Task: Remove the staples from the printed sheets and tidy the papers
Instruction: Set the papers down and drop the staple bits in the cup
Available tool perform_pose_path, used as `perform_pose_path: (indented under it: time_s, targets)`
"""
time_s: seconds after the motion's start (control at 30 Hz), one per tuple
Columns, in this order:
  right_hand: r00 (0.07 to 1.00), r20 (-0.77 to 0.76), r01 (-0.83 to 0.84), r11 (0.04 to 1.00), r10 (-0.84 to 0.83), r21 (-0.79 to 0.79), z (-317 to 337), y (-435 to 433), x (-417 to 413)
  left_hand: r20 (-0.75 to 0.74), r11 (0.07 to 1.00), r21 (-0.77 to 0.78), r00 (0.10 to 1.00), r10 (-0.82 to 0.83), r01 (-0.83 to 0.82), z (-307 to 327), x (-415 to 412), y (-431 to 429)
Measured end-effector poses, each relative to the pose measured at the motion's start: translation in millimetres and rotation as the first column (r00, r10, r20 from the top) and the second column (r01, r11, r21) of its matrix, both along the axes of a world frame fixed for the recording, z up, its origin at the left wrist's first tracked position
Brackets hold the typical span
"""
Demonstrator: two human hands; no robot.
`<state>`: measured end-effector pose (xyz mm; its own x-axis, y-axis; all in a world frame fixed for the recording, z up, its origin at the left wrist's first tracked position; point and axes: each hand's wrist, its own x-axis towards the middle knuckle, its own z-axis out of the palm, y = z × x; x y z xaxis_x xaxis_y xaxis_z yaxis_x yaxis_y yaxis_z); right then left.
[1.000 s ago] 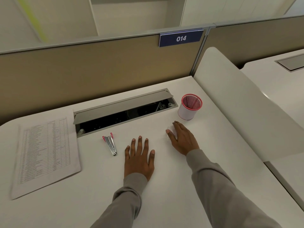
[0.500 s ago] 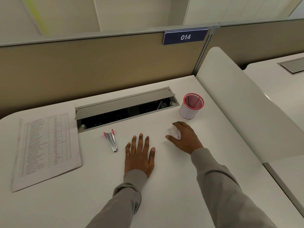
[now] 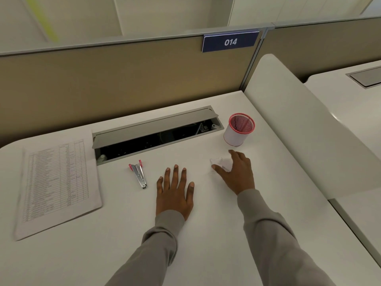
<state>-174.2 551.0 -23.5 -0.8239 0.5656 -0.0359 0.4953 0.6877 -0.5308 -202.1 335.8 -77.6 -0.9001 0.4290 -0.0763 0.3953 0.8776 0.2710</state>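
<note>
A stack of printed sheets [image 3: 56, 185] with ruled tables lies on the left of the white desk [image 3: 206, 240]. A pink and metal staple remover [image 3: 139, 174] lies right of the sheets. My left hand [image 3: 175, 191] rests flat on the desk, fingers spread, just right of the staple remover. My right hand [image 3: 237, 172] curls its fingers round a small crumpled white scrap of paper [image 3: 221, 163], lifting it off the desk a little in front of the pink-rimmed mesh cup [image 3: 239, 129].
An open grey cable tray [image 3: 156, 129] runs along the back of the desk. A tan partition [image 3: 123, 79] with a blue "014" tag [image 3: 229, 41] stands behind. A white side divider [image 3: 299, 124] borders the right edge.
My right hand has gone from lying over the white scrap to curling around it and lifting it. My left hand has stayed flat on the desk.
</note>
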Motion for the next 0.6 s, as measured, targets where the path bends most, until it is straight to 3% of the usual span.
perform_pose_path:
  time_s: [0.1,0.17,0.33,0.6]
  targets:
    - [0.98,0.18,0.083,0.996,-0.084,0.011,3.5,-9.0,-5.0,-0.004,1.0,0.014,1.0,0.007,-0.007,0.0,0.0,0.3]
    - [0.974,0.216,0.074,0.997,-0.072,-0.003,2.1,-13.1,-11.0,0.001,1.0,0.015,1.0,0.006,-0.006,0.2,-0.2,0.5]
    - [0.983,0.128,0.143,0.986,-0.131,-0.084,-1.7,-14.6,-18.2,-0.008,1.0,0.016,1.0,0.007,-0.007,-0.7,0.1,-0.2]
    - [0.989,-0.027,0.144,0.989,-0.145,-0.024,0.5,-17.2,-11.3,0.003,1.0,0.011,1.0,0.006,-0.006,-0.1,-0.3,0.4]
